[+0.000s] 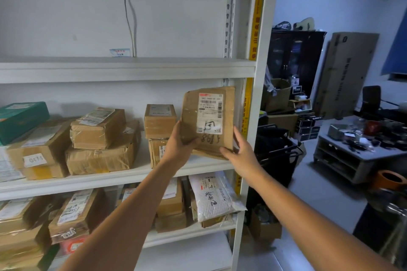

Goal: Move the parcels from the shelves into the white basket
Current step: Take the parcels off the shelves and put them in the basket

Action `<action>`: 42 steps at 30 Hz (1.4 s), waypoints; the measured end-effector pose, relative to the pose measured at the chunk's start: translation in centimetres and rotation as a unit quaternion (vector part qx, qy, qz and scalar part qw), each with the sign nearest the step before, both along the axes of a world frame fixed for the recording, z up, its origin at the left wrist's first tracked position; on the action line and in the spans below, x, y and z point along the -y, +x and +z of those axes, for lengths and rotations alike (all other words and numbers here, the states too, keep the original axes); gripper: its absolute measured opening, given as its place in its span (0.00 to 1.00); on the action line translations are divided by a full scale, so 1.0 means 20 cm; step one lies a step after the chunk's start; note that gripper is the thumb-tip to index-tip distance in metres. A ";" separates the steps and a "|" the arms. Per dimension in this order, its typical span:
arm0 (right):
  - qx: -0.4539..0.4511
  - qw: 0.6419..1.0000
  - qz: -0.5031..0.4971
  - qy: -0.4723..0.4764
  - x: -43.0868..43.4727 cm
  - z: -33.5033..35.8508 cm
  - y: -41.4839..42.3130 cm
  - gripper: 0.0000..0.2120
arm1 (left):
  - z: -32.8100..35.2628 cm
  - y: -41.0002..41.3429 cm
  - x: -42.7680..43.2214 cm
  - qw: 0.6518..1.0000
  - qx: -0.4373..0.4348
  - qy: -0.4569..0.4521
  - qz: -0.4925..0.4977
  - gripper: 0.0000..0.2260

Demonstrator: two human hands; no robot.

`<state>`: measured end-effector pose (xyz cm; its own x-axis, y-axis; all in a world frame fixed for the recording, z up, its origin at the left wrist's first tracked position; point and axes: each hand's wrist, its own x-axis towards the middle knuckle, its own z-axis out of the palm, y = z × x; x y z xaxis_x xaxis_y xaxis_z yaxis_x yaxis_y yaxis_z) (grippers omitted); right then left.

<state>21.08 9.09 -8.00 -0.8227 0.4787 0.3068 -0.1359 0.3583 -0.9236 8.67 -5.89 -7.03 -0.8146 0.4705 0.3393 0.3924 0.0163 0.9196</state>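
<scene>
A flat brown cardboard parcel (208, 120) with a white shipping label stands upright at the right end of the middle shelf (123, 177). My left hand (179, 144) grips its lower left edge, thumb on the front. My right hand (239, 154) holds its lower right corner, fingers curled round the bottom edge. Several more brown parcels (99, 127) lie stacked further left on the same shelf. On the lower shelf (189, 232) lie more boxes and a white padded mailer (214, 197). No white basket is in view.
The white rack's right upright (257, 99) stands just beside the parcel. The top shelf (123, 68) holds only a small card. To the right are a black cart (276, 149), a low grey table (356, 156) with clutter, cardboard boxes and a dark cabinet (295, 59).
</scene>
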 end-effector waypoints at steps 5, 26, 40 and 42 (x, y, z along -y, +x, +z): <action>-0.008 0.987 -0.098 0.128 0.14 0.01 0.01 0.39 | 0.03 -0.07 0.01 0.999 -0.001 -0.046 -0.005 0.18; 0.080 0.995 -0.036 -0.056 -0.14 0.07 -0.05 0.35 | -0.05 -0.15 -0.08 0.991 0.081 0.006 -0.107 0.26; 0.081 0.985 -0.129 -0.079 -0.46 -0.12 -0.40 0.12 | -0.22 -0.33 -0.39 0.992 0.113 -0.022 -0.055 0.09; 0.086 0.986 -0.128 -0.062 -0.49 -0.12 -0.43 0.12 | -0.22 -0.35 -0.41 0.993 0.101 -0.039 -0.041 0.09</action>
<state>12.54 18.86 -10.41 -0.7041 0.7032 0.0989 0.1074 0.2432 -0.9640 1.63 2.29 -11.43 -0.8207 0.5558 0.1326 0.2026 0.0659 0.9771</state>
